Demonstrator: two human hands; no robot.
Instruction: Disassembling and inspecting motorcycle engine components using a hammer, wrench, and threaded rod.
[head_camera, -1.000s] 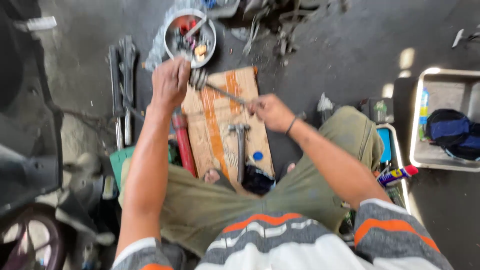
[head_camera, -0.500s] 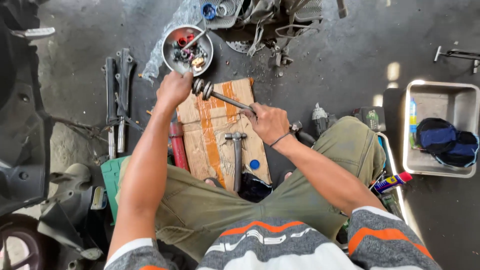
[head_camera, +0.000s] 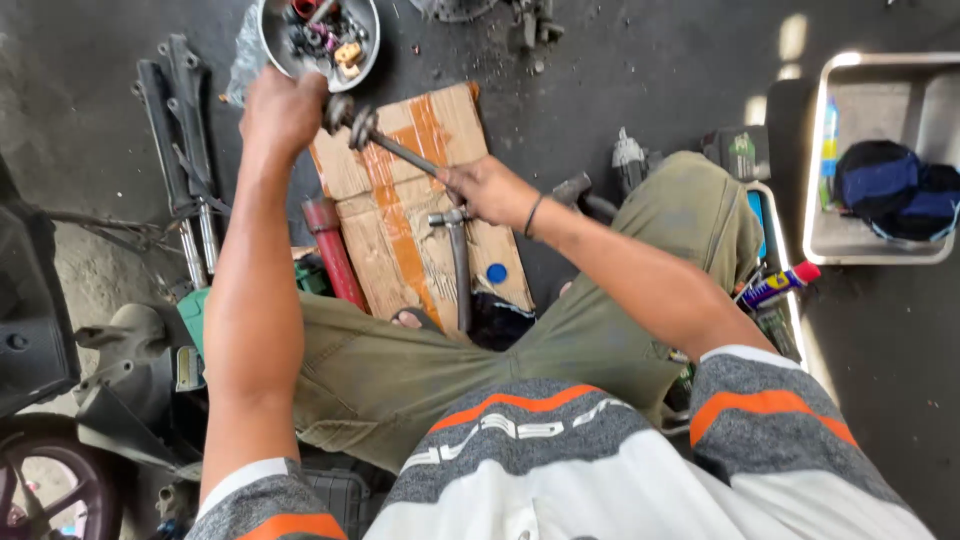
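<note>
Head view: both hands grip one metal rod above a flattened cardboard sheet (head_camera: 400, 215).
One rod (head_camera: 400, 152), long axis running upper-left to lower-right. Left hand (head_camera: 283, 108) closed around its knobbed upper-left end; right hand (head_camera: 487, 190) closed around the lower-right end. One hammer (head_camera: 457, 262) lies on the cardboard; one metal bowl (head_camera: 268, 38) of small parts beyond.

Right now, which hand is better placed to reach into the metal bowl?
Left, probably. The left hand grips the rod's upper end just below the bowl. The right hand holds the rod's lower end over the cardboard, farther away.
</note>
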